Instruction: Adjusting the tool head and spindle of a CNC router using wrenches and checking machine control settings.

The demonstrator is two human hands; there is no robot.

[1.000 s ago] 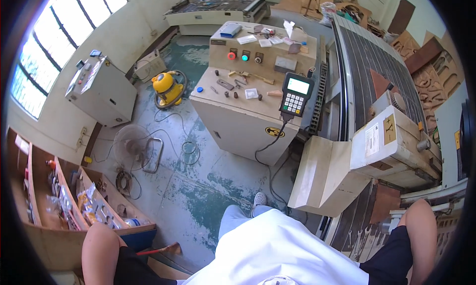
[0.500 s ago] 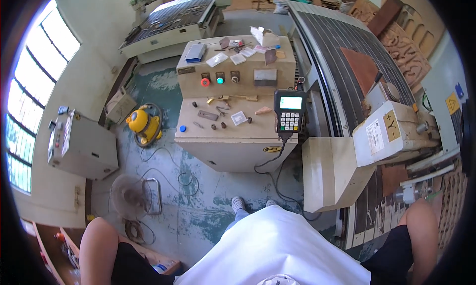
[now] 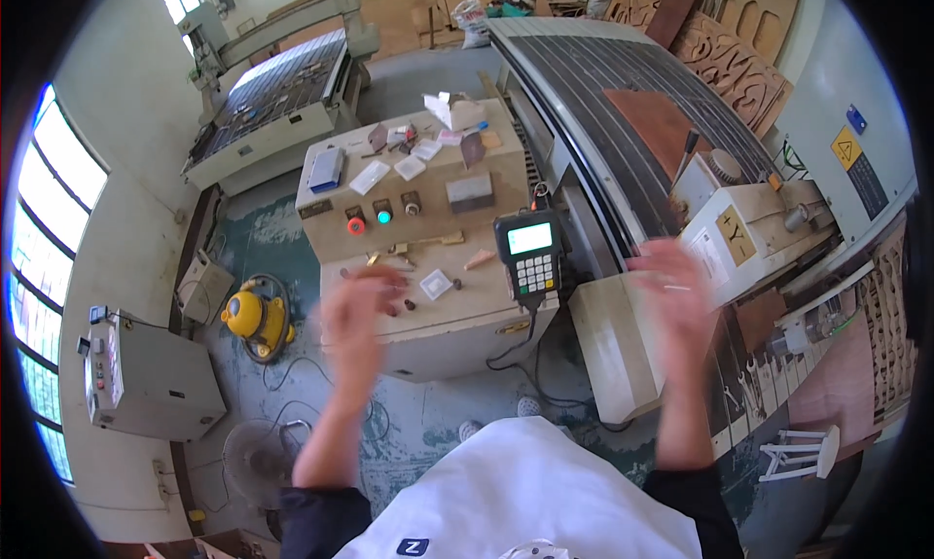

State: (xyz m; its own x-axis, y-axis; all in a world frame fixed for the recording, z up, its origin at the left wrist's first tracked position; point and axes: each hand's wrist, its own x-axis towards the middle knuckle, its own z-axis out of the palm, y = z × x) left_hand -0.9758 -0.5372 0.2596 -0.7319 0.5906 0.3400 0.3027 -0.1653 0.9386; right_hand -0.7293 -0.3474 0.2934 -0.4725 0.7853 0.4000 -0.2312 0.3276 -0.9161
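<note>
My left hand [image 3: 360, 301] is raised in front of the left part of the console's lower ledge, its blurred fingers loosely apart and nothing visible in them. My right hand [image 3: 673, 282] hangs in the air before the cream machine head, fingers also blurred and apart, holding nothing that I can see. Between them a black handheld controller [image 3: 530, 252] with a lit screen and keypad leans at the right end of the beige console [image 3: 457, 350]. A white square piece [image 3: 435, 285] and small dark parts lie on the ledge, partly hidden by my left hand.
A red button [image 3: 356, 226] and a green one [image 3: 384, 217] sit on the console front. Cables cross the floor by a yellow vacuum cleaner [image 3: 259, 318] and a fan [image 3: 258, 462]. Right of the console stands a long slatted machine bed [image 3: 584, 68]; wrenches [image 3: 744, 389] lie nearer me.
Both my hands have come up from the lower sides into the middle of the view. The view has shifted, so the console now appears farther left, and a white stool shows at right.
</note>
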